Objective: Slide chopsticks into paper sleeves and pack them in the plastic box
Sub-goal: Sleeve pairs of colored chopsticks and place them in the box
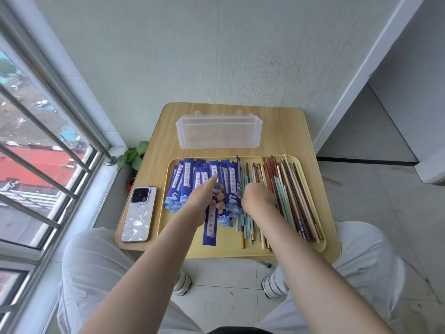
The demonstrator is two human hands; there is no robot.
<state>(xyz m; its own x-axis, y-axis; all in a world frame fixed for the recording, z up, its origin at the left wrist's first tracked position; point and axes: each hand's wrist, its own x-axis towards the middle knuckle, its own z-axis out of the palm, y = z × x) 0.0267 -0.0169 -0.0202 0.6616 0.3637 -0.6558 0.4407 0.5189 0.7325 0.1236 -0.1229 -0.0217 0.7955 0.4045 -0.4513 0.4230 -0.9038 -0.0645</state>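
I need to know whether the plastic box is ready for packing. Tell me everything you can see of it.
The plastic box is a long, shallow container of clear, slightly frosted plastic with rounded corners and two small tabs along its far edge. It lies crosswise on the wooden table, beyond the yellow tray and close to the wall. It looks empty, with no chopsticks or sleeves in it. No lid can be made out. Neither hand touches it.

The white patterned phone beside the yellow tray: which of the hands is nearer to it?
Left. The left hand is over the blue paper sleeves, on the tray's side toward the white patterned phone. The right hand is farther off, at the loose chopsticks.
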